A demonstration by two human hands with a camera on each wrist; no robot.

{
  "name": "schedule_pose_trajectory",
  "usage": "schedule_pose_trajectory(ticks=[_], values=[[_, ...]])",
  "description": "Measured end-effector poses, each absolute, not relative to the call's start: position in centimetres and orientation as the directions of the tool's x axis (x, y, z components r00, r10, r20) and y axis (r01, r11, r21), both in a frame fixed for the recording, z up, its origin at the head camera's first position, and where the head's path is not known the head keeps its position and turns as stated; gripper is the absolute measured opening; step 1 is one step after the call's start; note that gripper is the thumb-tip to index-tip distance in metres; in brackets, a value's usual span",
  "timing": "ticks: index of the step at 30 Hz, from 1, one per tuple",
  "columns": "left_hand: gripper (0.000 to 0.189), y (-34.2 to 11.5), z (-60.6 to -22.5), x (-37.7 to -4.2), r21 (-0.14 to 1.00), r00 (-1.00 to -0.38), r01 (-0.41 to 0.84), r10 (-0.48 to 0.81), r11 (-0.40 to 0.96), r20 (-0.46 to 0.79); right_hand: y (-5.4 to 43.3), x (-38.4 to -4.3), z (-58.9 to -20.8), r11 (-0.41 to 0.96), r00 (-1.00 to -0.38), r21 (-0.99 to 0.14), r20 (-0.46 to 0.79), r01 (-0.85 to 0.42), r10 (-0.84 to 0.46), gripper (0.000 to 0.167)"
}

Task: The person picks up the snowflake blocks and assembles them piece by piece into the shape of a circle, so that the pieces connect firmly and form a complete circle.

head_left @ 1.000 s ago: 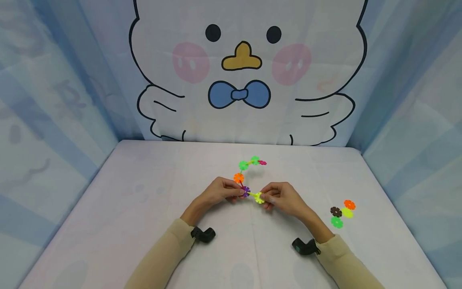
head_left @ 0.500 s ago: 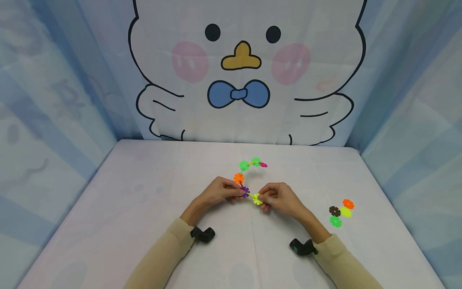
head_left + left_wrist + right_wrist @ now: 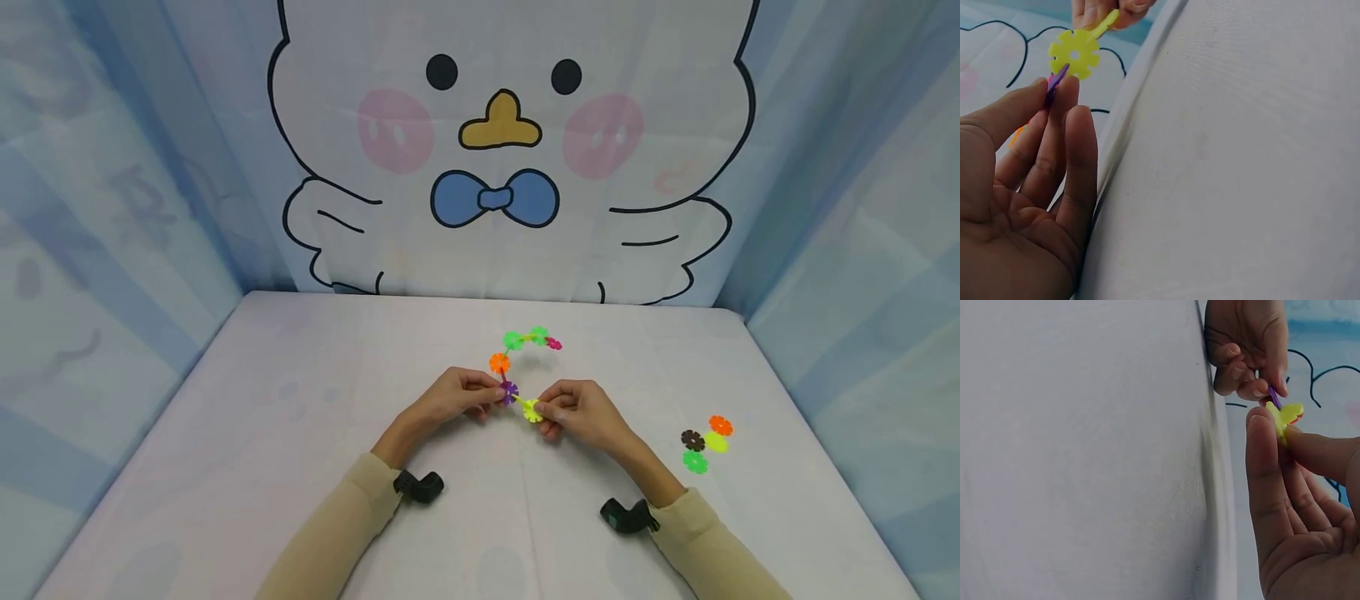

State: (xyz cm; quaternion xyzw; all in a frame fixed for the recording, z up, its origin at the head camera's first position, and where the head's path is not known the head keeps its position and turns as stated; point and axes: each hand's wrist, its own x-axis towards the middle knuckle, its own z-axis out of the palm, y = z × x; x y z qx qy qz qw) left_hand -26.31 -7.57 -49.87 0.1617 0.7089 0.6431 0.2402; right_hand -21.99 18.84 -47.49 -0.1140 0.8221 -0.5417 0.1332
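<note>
My left hand (image 3: pixel 453 395) pinches a purple slotted disc (image 3: pixel 510 393) between thumb and fingertips. Joined to it is a yellow disc (image 3: pixel 1063 47), seen face-on in the left wrist view. A second yellow disc (image 3: pixel 532 410), held edge-on in the left wrist view, is pinched by my right hand (image 3: pixel 581 410) and meets the first. From the purple disc a chain curves away, through an orange disc (image 3: pixel 499 362) and a green disc (image 3: pixel 513 340) to another green disc (image 3: pixel 539 335) and a magenta disc (image 3: pixel 553 343). Fingers partly cover both pinched discs.
To the right on the white table (image 3: pixel 337 350) lie loose discs: orange (image 3: pixel 721 425), yellow (image 3: pixel 716 442), dark brown (image 3: pixel 693 440) and green (image 3: pixel 695 462). A printed cloth (image 3: pixel 495 258) hangs behind the table's far edge.
The chain's far end has swung slightly to the right, and the purple disc has tipped a little upward. My right hand has shifted slightly left, nearer the left hand. Both grips persist.
</note>
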Motion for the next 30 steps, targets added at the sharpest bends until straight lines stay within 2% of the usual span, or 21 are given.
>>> schedule_pose_trajectory(ticks=[6, 11, 19, 30], values=[[0.022, -7.5, -49.3, -26.0, 0.981, -0.771, -0.127, 0.607, 0.149, -0.192, 18.7, -22.0, -47.6, 0.347, -0.951, -0.938, -0.087, -0.022, -0.297, 0.021], [0.023, -7.1, -49.2, -25.7, 0.981, -0.729, -0.096, 0.659, 0.169, -0.185, 18.4, -21.9, -47.7, 0.336, -0.953, -0.942, -0.085, -0.018, -0.289, 0.021], [0.023, -6.8, -49.4, -25.5, 0.984, -0.727, -0.054, 0.669, 0.169, -0.154, 18.0, -21.7, -47.9, 0.356, -0.965, -0.934, -0.082, -0.013, -0.250, 0.022], [0.021, -6.4, -49.4, -25.3, 0.980, -0.761, -0.038, 0.630, 0.196, -0.156, 17.9, -21.6, -48.2, 0.342, -0.971, -0.940, -0.075, -0.008, -0.227, 0.021]])
